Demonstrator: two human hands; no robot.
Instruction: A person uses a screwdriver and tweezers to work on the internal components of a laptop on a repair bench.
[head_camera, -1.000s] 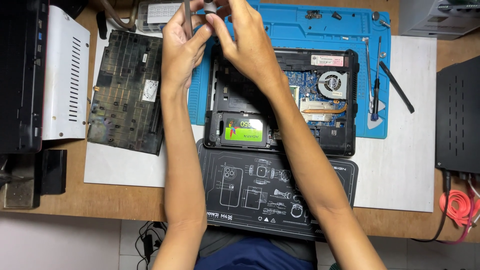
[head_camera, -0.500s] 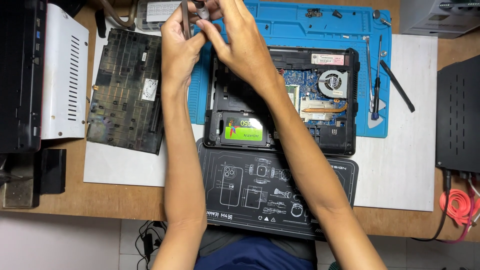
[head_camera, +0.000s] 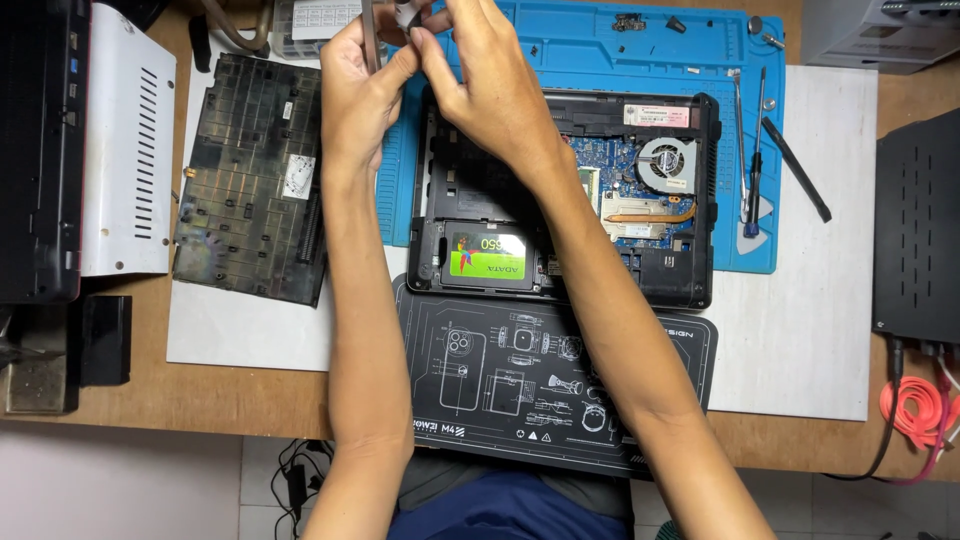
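Note:
Both my hands are raised at the top of the view, above the far edge of an opened laptop (head_camera: 690, 270). My left hand (head_camera: 355, 95) grips a thin brown handle-like tool (head_camera: 367, 30) that stands upright. My right hand (head_camera: 490, 90) pinches a small grey part (head_camera: 408, 14) right beside it, partly cut off by the frame edge. The laptop lies bottom up with its cover off, showing a blue board, a round fan (head_camera: 666, 165), a copper heat pipe and a green-labelled drive (head_camera: 487, 257).
A blue work mat (head_camera: 600, 50) lies under the laptop, with small screws, tweezers and a screwdriver (head_camera: 752, 170) on its right side. A removed black bottom cover (head_camera: 255, 180) rests to the left. A dark printed mat (head_camera: 520, 370) sits near me. Black devices stand at both sides.
My hands have shifted slightly, with the right hand's fingers working at the small part near the tool's top. The laptop and the other things have not moved.

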